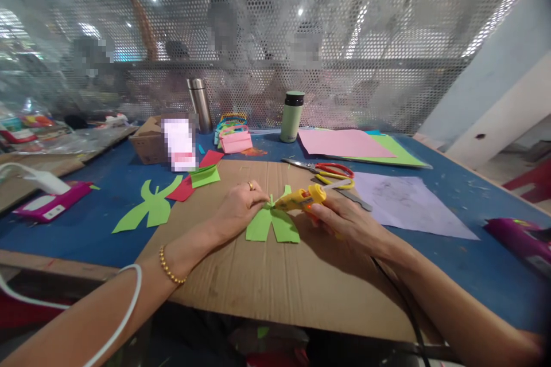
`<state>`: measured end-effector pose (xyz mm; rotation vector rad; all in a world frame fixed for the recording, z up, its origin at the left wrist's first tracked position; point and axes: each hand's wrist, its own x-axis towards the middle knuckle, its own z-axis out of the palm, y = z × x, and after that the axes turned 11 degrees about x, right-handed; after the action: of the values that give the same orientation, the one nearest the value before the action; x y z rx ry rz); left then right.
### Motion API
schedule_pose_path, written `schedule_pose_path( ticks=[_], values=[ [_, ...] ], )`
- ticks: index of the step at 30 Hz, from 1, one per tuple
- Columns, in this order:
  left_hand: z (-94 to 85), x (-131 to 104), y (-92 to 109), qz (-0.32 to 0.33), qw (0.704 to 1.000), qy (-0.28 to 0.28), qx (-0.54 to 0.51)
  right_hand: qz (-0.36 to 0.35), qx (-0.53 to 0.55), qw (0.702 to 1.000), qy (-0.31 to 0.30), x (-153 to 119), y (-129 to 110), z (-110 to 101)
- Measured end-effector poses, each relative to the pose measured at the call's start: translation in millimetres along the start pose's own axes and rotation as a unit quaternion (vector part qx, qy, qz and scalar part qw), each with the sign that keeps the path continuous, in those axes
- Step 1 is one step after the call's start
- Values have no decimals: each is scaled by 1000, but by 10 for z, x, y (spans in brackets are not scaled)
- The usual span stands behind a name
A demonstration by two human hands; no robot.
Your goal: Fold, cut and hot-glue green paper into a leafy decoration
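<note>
A yellow glue gun [301, 199] is in my right hand [344, 219], its nozzle against the upper middle of a green cut-out [284, 226]. My left hand [241, 206] has its fingers pinched at the top of that same cut-out, close to the nozzle. What lies between those fingertips is too small to make out. The cut-out rests on a sheet of brown cardboard [258, 281]. Another green cut-out [146, 209] lies flat to the left, partly over the cardboard's edge. A white stick shows at the rear of the glue gun.
Scissors with red and yellow handles [336, 172] lie beyond my right hand. Further back stand a green tumbler [292, 117], a steel flask [200, 104], pink paper [344, 143] and a cardboard box [148, 140]. Lilac paper [408, 203] is at the right. A black cord hangs below my right wrist.
</note>
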<state>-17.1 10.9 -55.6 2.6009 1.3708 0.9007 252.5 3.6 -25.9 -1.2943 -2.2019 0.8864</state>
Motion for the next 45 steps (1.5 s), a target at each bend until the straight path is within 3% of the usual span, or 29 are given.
schedule_pose_path(
  ticks=[8, 19, 27, 32, 45],
  values=[
    [22, -4, -10, 17, 1000, -2, 20, 4, 4, 1000, 12, -20, 74, -6],
    [39, -17, -23, 50, 997, 5, 50, -2, 33, 999, 3, -32, 2, -46],
    [59, -8, -42, 56, 997, -2, 59, -29, 49, 998, 40, -22, 52, -74],
    [70, -13, -40, 53, 997, -5, 62, -16, 64, 998, 22, -12, 37, -31],
    [30, -19, 4, 34, 997, -16, 61, -5, 5, 1000, 11, -7, 16, -14]
  ],
)
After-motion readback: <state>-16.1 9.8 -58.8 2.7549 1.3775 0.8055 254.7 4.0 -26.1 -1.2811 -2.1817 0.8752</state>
